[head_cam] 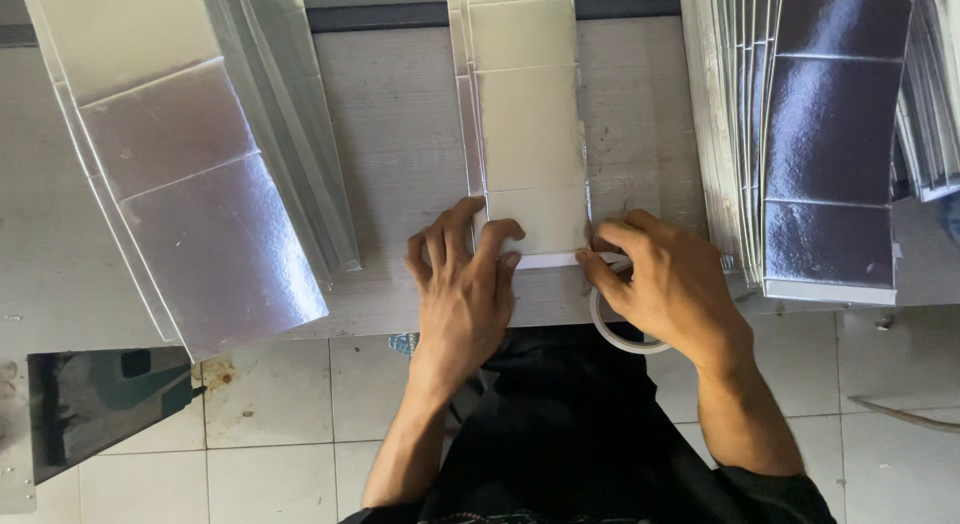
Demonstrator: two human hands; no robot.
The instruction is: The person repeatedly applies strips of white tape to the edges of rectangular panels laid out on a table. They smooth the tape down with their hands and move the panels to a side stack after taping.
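Note:
A long silvery creased strip (528,124) lies down the middle of the worktable (400,144), over a few like strips. My left hand (462,289) rests flat on the table with its fingertips pressing the strip's near left corner. My right hand (665,284) holds a white roll of tape (612,329) looped under its palm. Its fingers pinch the tape's end at the strip's near right corner. A white band of tape (545,261) runs along the strip's near edge between both hands.
A wide stack of shiny creased sheets (190,174) lies at the left, overhanging the table edge. Another fanned stack with a dark reflective top sheet (825,144) sits at the right. Tiled floor (270,404) and a dark sheet (95,404) lie below.

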